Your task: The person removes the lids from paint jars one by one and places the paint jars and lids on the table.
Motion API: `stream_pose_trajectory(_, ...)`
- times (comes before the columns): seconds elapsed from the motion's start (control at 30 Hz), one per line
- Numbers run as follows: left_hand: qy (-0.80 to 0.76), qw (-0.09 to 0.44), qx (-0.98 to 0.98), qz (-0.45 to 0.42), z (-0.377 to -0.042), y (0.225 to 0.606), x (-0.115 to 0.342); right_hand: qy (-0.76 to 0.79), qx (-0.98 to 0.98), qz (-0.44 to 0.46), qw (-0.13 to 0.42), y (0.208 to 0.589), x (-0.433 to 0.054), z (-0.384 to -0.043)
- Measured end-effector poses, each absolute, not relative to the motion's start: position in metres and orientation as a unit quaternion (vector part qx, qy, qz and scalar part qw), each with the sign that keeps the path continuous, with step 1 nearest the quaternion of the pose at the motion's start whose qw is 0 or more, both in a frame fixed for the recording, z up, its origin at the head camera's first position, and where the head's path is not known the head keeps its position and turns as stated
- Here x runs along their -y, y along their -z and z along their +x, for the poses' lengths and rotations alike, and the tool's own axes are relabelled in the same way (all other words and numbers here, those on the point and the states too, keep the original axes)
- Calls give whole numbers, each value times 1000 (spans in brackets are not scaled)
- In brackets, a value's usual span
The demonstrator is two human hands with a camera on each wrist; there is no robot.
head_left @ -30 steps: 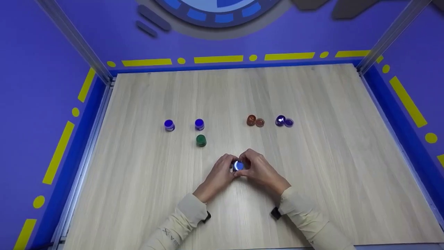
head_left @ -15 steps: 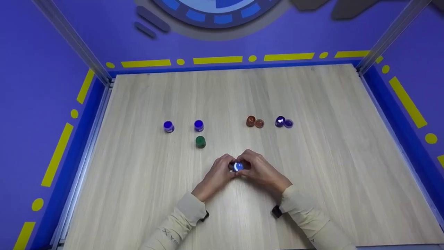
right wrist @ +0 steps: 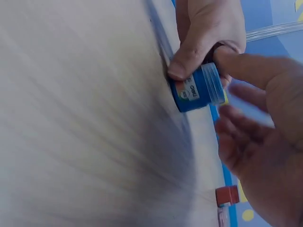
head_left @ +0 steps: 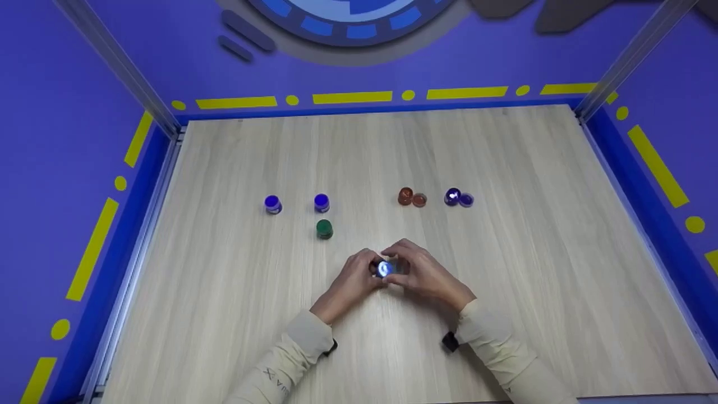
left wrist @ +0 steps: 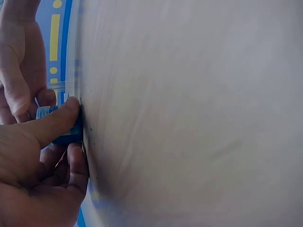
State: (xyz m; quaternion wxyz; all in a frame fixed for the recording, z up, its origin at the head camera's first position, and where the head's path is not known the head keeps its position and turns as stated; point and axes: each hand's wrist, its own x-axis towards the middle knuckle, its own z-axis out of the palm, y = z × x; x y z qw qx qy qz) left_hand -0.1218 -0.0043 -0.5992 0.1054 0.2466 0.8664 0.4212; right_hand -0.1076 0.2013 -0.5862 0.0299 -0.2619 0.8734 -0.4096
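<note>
The left hand [head_left: 356, 271] is gripping a small blue jar [head_left: 384, 269] — I am seeing its thumb and fingers pinching the sides. It is holding the jar upright between the two hands, close to the table [head_left: 252, 314], with the see-through ridged lid [right wrist: 214, 84] facing up. The right hand [head_left: 424, 275] is curving loosely by the lid, its thumb and fingers spreading apart.

From far away, I am spotting more little jars past the hands. A green jar [head_left: 324, 229] is sitting nearest, just in front of a blue-topped jar [head_left: 321, 202], and another blue-topped one [head_left: 272, 204] is standing off to the left. Over to the right, an orange jar [head_left: 405, 196] is sitting right beside a round orange lid [head_left: 419, 200] — and a purple jar [head_left: 452, 196] is sitting right beside a purple lid [head_left: 466, 200]. Tan sleeves [head_left: 305, 342] are covering both arms.
</note>
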Motion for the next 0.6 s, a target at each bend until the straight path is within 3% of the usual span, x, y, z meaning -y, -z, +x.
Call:
stream_pose_trajectory(0.27, -437, 99, -860, 243, -122, 600, 5, 432, -884, -170, -58, 592, -185, -94)
stream_pose_trajectory(0.43, -443, 90, -857, 250, -123, 603, 5, 414, -893, -165, -67, 594, -178, -88)
stream_pose_trajectory(0.6, -435, 92, -860, 252, -122, 604, 6, 401, -903, -148, -43, 593, -177, -88)
